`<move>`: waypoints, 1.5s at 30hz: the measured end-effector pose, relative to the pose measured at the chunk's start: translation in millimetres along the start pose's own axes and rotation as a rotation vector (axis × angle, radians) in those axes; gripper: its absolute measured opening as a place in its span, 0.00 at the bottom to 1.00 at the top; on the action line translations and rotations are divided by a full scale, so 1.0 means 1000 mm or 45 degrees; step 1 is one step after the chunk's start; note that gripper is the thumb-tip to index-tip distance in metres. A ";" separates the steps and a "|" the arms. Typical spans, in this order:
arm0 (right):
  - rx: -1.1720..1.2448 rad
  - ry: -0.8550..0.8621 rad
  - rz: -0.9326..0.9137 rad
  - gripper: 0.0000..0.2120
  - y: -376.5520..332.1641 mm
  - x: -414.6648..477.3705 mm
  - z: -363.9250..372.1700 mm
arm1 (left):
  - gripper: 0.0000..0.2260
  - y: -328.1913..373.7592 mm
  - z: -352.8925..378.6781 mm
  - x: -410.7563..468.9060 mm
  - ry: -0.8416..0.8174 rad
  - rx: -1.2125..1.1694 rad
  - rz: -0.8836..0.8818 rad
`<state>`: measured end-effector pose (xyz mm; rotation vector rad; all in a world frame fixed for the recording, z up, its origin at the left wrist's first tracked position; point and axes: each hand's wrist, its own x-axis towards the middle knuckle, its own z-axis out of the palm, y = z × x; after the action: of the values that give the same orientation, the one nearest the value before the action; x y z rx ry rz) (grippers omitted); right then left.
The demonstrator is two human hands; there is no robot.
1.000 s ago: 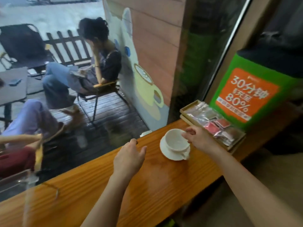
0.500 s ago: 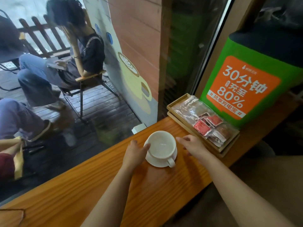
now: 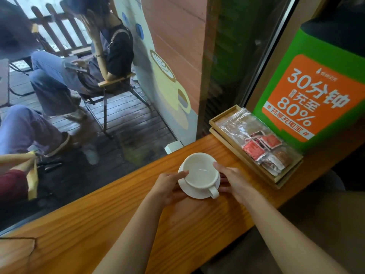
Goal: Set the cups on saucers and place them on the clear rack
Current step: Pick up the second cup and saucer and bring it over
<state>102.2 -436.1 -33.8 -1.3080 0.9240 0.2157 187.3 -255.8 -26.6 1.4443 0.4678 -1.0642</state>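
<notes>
A white cup (image 3: 199,173) stands upright on a white saucer (image 3: 194,192) on the wooden counter (image 3: 138,224). The cup's handle points toward me. My left hand (image 3: 167,186) grips the saucer's left side, thumb resting on the cup's rim. My right hand (image 3: 232,179) grips the right side, its thumb also on the rim. No clear rack is in view.
A wooden tray (image 3: 233,149) of wrapped sachets sits right of the cup. Behind it stands a green and orange sign (image 3: 308,99). A window runs along the counter's far edge; people sit on chairs outside. A wire-framed object (image 3: 17,252) lies at the counter's left end.
Both hands have closed in on the cup and saucer from either side and now hold them. The view has moved closer.
</notes>
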 end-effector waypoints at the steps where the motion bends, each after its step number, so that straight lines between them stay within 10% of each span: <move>1: 0.009 0.007 -0.009 0.22 0.000 -0.002 0.001 | 0.26 -0.001 -0.002 -0.001 0.001 -0.009 0.017; 11: -0.163 -0.124 -0.276 0.24 -0.042 -0.042 0.037 | 0.13 0.017 -0.042 -0.043 -0.041 -0.023 0.365; 24: -0.276 -0.392 -0.582 0.22 -0.103 -0.137 0.182 | 0.23 0.037 -0.169 -0.188 0.216 -0.120 0.778; 45: -0.407 -0.754 -0.583 0.20 -0.021 -0.252 0.388 | 0.16 -0.055 -0.364 -0.315 0.586 -0.417 0.780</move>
<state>131.8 -9.0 143.8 -1.5894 0.0790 0.3758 106.4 189.6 147.2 1.3977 0.4526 -0.1538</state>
